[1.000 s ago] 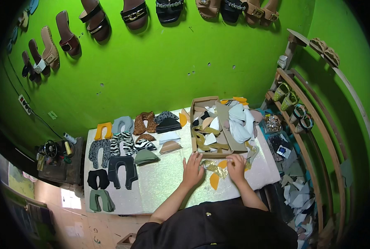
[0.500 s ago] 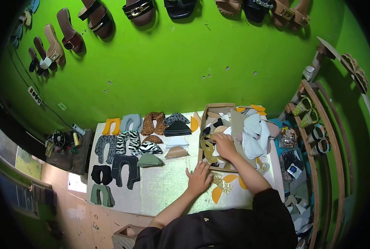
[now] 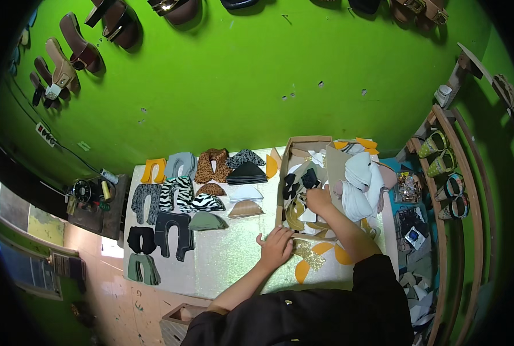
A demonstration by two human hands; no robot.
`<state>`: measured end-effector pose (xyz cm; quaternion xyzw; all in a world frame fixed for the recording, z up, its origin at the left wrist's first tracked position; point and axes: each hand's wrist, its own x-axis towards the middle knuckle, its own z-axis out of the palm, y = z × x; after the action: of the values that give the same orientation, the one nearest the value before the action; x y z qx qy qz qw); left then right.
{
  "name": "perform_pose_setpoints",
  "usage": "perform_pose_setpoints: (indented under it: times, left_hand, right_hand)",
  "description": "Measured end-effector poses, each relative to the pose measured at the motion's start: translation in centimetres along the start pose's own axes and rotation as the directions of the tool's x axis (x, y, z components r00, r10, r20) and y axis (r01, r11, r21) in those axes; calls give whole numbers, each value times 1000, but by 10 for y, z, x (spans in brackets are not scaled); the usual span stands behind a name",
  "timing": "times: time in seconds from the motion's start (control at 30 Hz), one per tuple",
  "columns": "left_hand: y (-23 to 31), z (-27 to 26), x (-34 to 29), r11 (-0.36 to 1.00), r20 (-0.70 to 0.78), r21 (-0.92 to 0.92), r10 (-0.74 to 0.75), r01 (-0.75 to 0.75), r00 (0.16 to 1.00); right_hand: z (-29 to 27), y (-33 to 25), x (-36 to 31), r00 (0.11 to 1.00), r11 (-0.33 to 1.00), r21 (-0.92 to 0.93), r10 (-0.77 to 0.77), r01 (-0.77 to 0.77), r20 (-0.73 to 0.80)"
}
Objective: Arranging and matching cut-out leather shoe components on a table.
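Note:
A cardboard box (image 3: 279,210) full of mixed material cut-offs stands on the right half of the table. Inside it, my right hand (image 3: 319,200) is closed, its fingertips hidden among the scraps; a black piece (image 3: 310,177) lies right beyond the knuckles. Gold-brown loop-shaped pieces (image 3: 295,213) and a white scrap (image 3: 309,215) are beside that hand. My left hand (image 3: 277,248) rests at the box's near left corner, thumb apart and fingers stretched over the edge. Close to it lie a glittery gold piece (image 3: 310,254) and orange half-round pieces (image 3: 302,271).
Sorted stacks fill the table's left: U-shaped zebra pieces (image 3: 176,193), dark pieces (image 3: 173,233), green half-rounds (image 3: 208,221), black half-rounds (image 3: 246,175). White pieces (image 3: 358,190) heap at the box's right. A wooden rack (image 3: 467,242) with sandals stands right; more sandals (image 3: 121,26) hang on the green wall.
My right hand has moved slightly right and its fingers have closed. Scraps in the box have shifted, with the black pieces and white bits lying differently. My left hand stays nearly in place.

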<state>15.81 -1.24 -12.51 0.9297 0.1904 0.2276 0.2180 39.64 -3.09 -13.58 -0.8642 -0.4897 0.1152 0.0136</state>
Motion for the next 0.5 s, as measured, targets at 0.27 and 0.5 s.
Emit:
perform_pose_setpoints:
  times: [0.27,0.5]
  left_hand:
    - [-5,8,-3,998,-75,31,58,-56,996]
    - [-6,11,-7,998,-100,19,56,-55,993]
  right_hand:
    - [-17,-3,36,998,997,45,57,-55,-35]
    - [-8,7,54,1000,995,-94,29,-30,-8]
